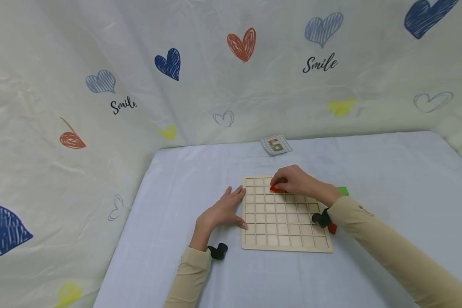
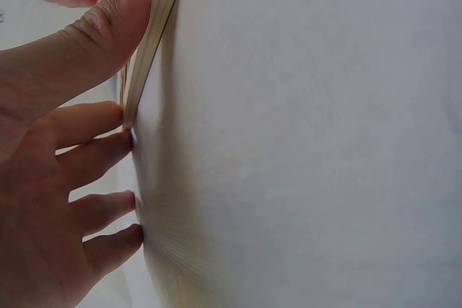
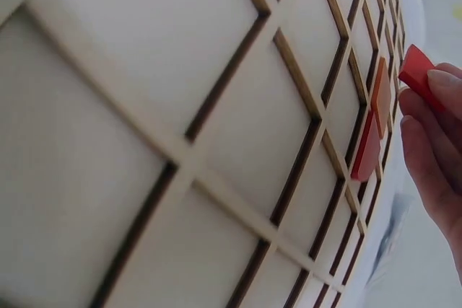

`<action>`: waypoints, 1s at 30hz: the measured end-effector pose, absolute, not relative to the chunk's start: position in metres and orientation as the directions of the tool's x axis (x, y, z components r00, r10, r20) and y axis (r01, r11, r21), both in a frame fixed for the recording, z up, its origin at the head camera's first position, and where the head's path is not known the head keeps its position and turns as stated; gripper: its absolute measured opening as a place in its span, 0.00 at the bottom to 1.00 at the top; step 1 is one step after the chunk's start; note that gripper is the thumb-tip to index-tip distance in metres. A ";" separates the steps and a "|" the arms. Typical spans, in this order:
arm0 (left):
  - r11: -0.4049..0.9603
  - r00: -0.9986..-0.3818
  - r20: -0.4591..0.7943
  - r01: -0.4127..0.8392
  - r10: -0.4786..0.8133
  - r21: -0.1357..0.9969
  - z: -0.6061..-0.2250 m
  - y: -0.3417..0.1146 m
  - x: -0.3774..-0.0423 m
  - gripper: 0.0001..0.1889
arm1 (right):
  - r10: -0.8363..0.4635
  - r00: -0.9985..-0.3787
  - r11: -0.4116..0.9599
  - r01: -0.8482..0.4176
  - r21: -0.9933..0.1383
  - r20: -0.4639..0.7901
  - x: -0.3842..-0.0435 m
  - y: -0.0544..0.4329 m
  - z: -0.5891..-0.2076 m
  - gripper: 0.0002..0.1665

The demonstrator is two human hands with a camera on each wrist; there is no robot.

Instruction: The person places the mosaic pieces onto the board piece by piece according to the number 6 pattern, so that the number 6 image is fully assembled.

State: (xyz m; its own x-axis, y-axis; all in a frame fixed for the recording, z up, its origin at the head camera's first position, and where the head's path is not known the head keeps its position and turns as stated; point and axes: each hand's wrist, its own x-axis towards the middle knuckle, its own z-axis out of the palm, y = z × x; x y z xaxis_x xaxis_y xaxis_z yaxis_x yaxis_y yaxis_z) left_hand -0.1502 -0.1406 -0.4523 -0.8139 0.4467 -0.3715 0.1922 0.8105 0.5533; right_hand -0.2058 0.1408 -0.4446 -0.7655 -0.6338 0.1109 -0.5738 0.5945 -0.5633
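A square wooden grid board (image 1: 271,231) with raised dividers lies on the table. My right hand (image 1: 295,179) is over its upper part and pinches a small red tile (image 3: 419,76) between thumb and fingers. Close by in the right wrist view, an orange-red tile (image 3: 381,99) and another red tile (image 3: 367,151) sit in grid cells. My left hand (image 1: 220,211) is spread at the board's left side, fingertips and thumb right at the edge. In the left wrist view its fingers (image 2: 97,156) are fairly straight.
A picture card (image 1: 276,145) with a green and red design on a grid lies behind the board. Right of the board, partly hidden by the right arm, are a green piece (image 1: 343,191) and a red piece (image 1: 332,228). A heart-printed sheet (image 1: 200,94) hangs behind the table.
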 end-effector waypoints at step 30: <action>0.801 -0.816 -0.366 0.185 0.448 0.569 -0.449 -0.140 -0.149 0.61 | -0.709 -0.690 0.555 -0.673 -0.488 0.146 -0.210 0.119 -0.454 0.07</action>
